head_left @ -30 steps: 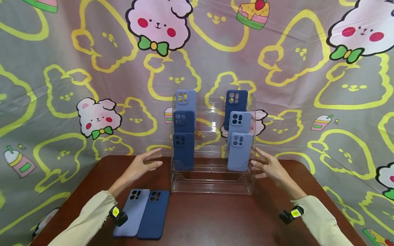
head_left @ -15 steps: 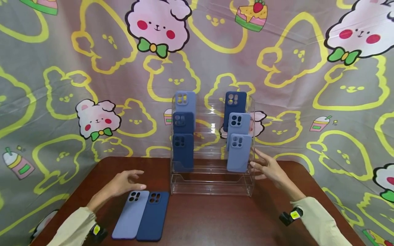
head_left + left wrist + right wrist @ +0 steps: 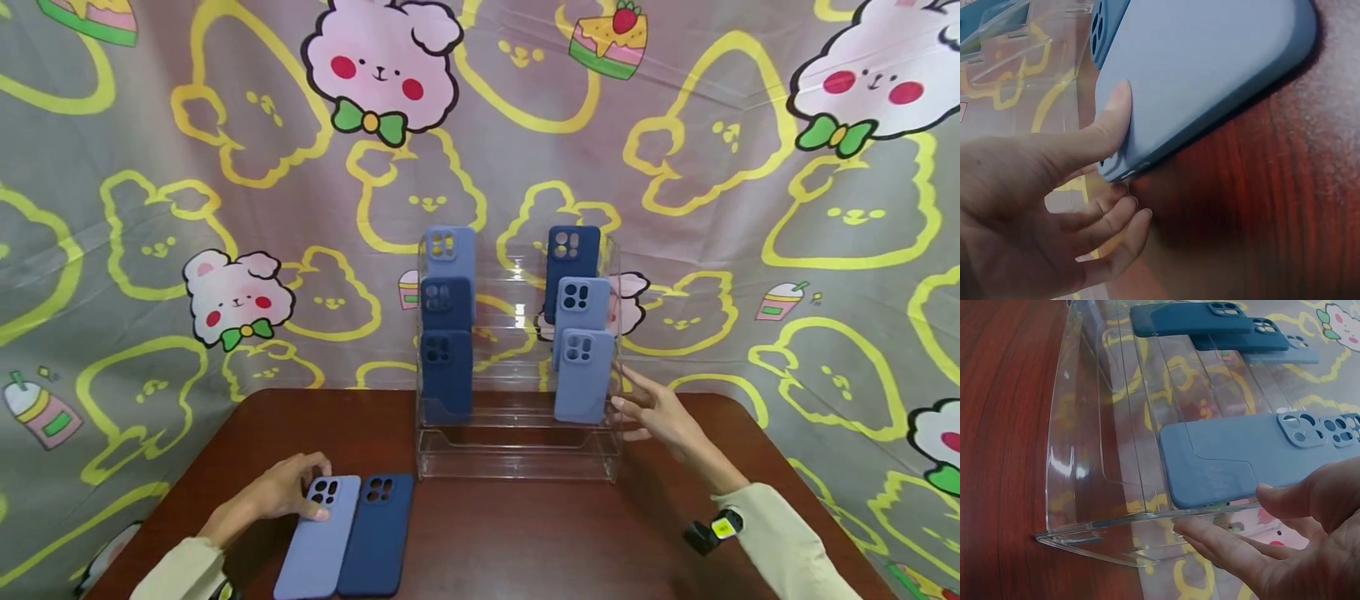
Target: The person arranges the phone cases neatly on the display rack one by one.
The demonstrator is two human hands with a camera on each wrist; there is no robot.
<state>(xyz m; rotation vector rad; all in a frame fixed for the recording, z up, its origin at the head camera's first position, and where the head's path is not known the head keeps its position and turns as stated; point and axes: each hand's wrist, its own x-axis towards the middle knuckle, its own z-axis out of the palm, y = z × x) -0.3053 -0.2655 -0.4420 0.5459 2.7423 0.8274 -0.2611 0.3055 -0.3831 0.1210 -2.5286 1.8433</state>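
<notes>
My left hand (image 3: 279, 492) pinches the camera-hole end of a light lavender-blue phone case (image 3: 321, 542) at the table's left. In the left wrist view, the thumb (image 3: 1115, 119) lies on the case's back while the other fingers curl by its edge, partly hidden. Directly right of that case lies a dark blue phone case (image 3: 377, 542). My right hand (image 3: 663, 417) touches the right side of a clear tiered display rack (image 3: 517, 462), fingers loosely extended. Close to its thumb stands a light blue phone case (image 3: 1229, 453) in the rack.
Dark blue cases (image 3: 447, 375) and a light one (image 3: 453, 250) stand in the rack's left column. The right column holds a dark case (image 3: 573, 258) behind two light ones. A patterned cloth (image 3: 300, 192) hangs behind the brown table (image 3: 517, 542).
My left hand has moved down and left from beside the rack to the light lavender-blue phone case and taken hold of its upper end. The right hand stays at the rack's side.
</notes>
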